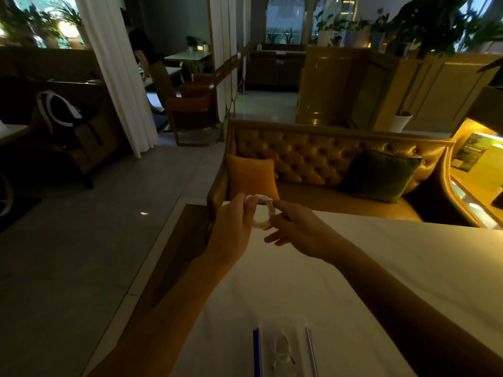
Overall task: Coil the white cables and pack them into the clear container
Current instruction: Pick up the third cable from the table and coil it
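Cable first: a white cable wound into a small round coil (262, 213) is up in the air over the far end of the pale, smooth table (381, 257), held between both hands. The left hand (231, 227) is closed on the coil's left side, fingers curled over the top of the loop. The right hand (296, 229) pinches the coil's right edge with thumb and forefinger, while its other fingers hang loose and spread below. Both bare forearms reach out long across the table.

Down at the near edge, right under the camera, sits the clear plastic container (283, 346), with what looks like another thin coiled cable inside, though it is faint and hard to make out. A blue strip (256, 352) runs along its left side and a paler one along its right.

Beyond the table stands a tufted golden-brown leather sofa (313, 159) with an orange cushion (251, 178) at its left end and a dark green cushion (381, 175) toward its right. A person in dark clothes (147, 58) stands far off at the left by a white curtain (117, 77).
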